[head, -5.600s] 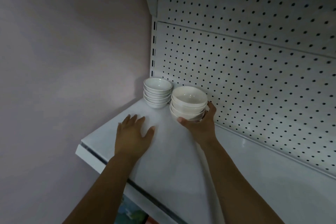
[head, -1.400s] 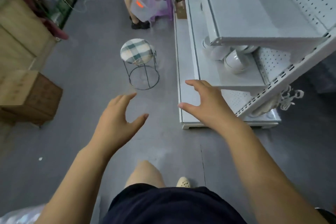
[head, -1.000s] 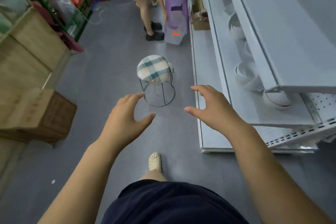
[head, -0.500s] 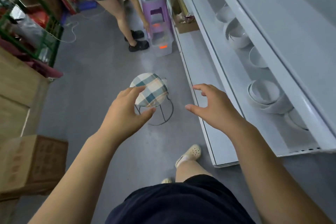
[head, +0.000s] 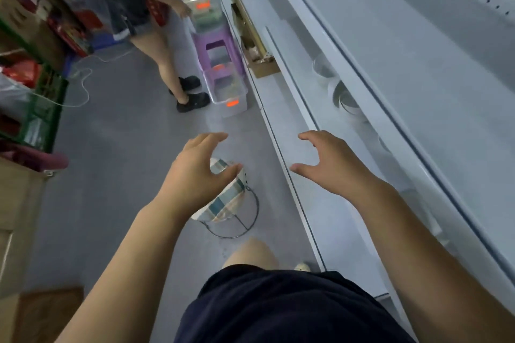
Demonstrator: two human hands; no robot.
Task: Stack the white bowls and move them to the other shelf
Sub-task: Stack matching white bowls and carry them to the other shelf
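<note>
White bowls [head: 345, 99] sit on a lower shelf [head: 315, 108] of the white shelving unit at the right, partly hidden under the wide upper shelf [head: 418, 78]. Another bowl [head: 323, 67] lies a little farther along the same shelf. My left hand [head: 195, 175] hovers over the floor with fingers spread and holds nothing. My right hand [head: 331, 164] is held out above the lower shelf's front edge, fingers apart and empty, short of the bowls.
A checked stool [head: 225, 198] stands on the grey floor under my left hand. Another person [head: 156, 44] stands ahead by a purple stool [head: 217, 53] and clear plastic boxes [head: 225, 92]. Cardboard boxes and crates line the left side.
I have walked forward along the shelving; the stool is now under my left hand and the bowls are nearer. Both hands stay spread and empty.
</note>
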